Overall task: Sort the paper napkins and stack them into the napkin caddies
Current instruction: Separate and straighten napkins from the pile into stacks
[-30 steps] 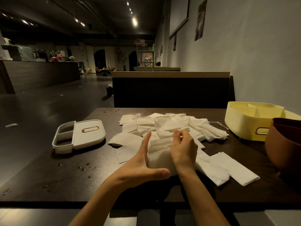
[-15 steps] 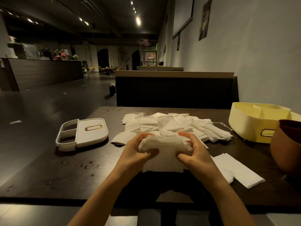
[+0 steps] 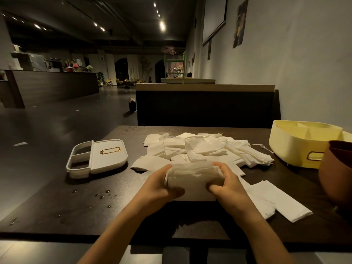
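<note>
White folded paper napkin bundle point(image 3: 192, 178) sits squeezed between left hand point(image 3: 162, 184) and right hand point(image 3: 227, 185), both grips curled round its ends, likely squaring edges.

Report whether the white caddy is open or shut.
Partly open: the white caddy has its lid over the right part; two left compartments lie uncovered.

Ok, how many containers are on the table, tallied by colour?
White caddy: 1
Yellow caddy: 1
Brown container: 1
Total: 3
</note>
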